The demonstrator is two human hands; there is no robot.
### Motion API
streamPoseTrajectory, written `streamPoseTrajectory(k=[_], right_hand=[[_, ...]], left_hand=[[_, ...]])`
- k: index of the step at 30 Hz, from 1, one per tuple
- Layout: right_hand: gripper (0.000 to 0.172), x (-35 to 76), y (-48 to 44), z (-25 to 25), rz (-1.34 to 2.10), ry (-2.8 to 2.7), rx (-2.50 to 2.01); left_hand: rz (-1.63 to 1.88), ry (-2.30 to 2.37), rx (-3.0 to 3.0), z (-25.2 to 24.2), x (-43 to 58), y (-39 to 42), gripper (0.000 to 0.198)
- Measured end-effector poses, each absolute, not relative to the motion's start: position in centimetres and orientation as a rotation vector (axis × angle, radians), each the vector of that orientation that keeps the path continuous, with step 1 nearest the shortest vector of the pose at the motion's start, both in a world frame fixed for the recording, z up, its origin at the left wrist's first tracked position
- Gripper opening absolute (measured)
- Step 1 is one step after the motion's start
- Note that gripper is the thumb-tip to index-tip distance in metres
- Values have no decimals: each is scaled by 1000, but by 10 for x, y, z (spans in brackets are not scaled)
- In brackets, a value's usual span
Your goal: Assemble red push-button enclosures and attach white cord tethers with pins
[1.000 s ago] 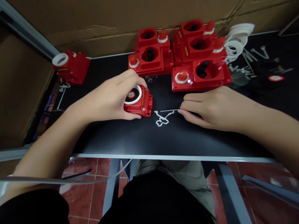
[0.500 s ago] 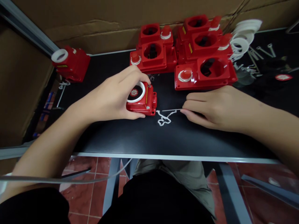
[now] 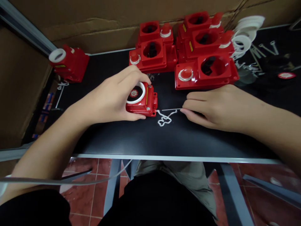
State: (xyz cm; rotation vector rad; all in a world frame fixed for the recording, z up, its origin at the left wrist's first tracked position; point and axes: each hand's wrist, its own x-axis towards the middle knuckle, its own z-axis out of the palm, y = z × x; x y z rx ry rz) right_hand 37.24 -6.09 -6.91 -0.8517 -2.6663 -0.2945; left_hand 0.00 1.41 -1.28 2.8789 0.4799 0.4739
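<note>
My left hand (image 3: 113,97) is closed around a red box (image 3: 149,99) on the black tabletop, thumb along its near side and fingers over the far side. A white ring (image 3: 141,96) surrounds a black disc with a red-and-white emblem on the box, partly covered by my hand. To the right, my right hand (image 3: 209,108) pinches the end of a thin straight rod (image 3: 170,109) that points left toward the box's corner. A crumpled white cord (image 3: 164,120) lies just below the rod, one end by that corner. Whether rod and corner touch, I cannot tell.
Several red boxes with round openings (image 3: 213,70) stand at the back against cardboard. Another red box (image 3: 75,66) with a white ring sits at the back left. White rings (image 3: 243,44), small hammer-like rods (image 3: 265,48) and clear discs lie back right. The table's front edge (image 3: 176,158) is pale metal.
Hardly anything differs. The whole view has shifted slightly; both hands keep their hold, and the rod and cord stay in nearly the same place beside the box.
</note>
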Motion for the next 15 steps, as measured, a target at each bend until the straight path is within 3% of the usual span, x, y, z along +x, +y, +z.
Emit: streamPoseTrajectory(k=[15], right_hand=[[49,371,-63,-70,-358,-2643,-824]], left_hand=[[504,501,2876,-16,0,12,66]])
